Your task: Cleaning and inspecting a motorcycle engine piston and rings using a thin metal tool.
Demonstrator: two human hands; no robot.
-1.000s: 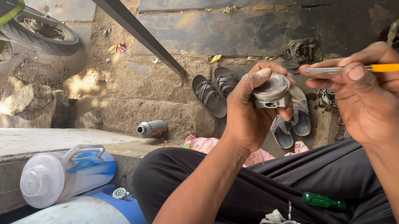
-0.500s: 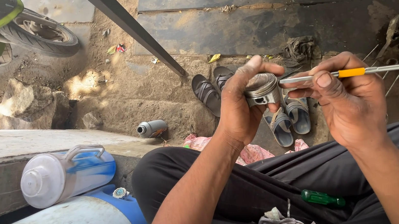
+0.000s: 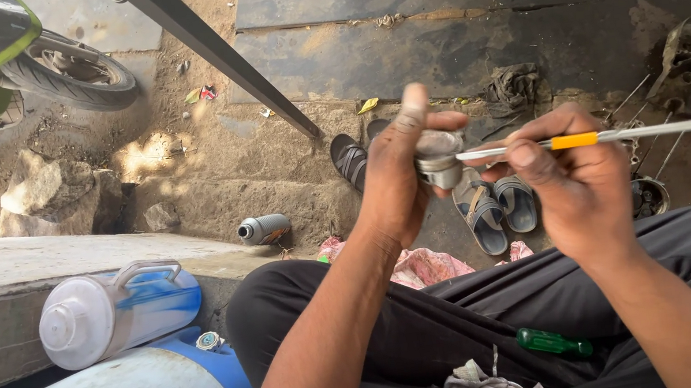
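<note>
A seated person's left hand (image 3: 397, 183) grips a small round grey metal part (image 3: 439, 159) while the right hand (image 3: 580, 185) pinches a thin silver rod with a yellow band (image 3: 596, 138) against it, above grey sandals (image 3: 494, 205).

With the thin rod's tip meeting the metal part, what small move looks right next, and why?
Probably ease the thin silver rod with the yellow band a little further into the round grey metal part. The right hand holds the rod level, its tip at the part's side, and the left hand grips the part steady.
</note>
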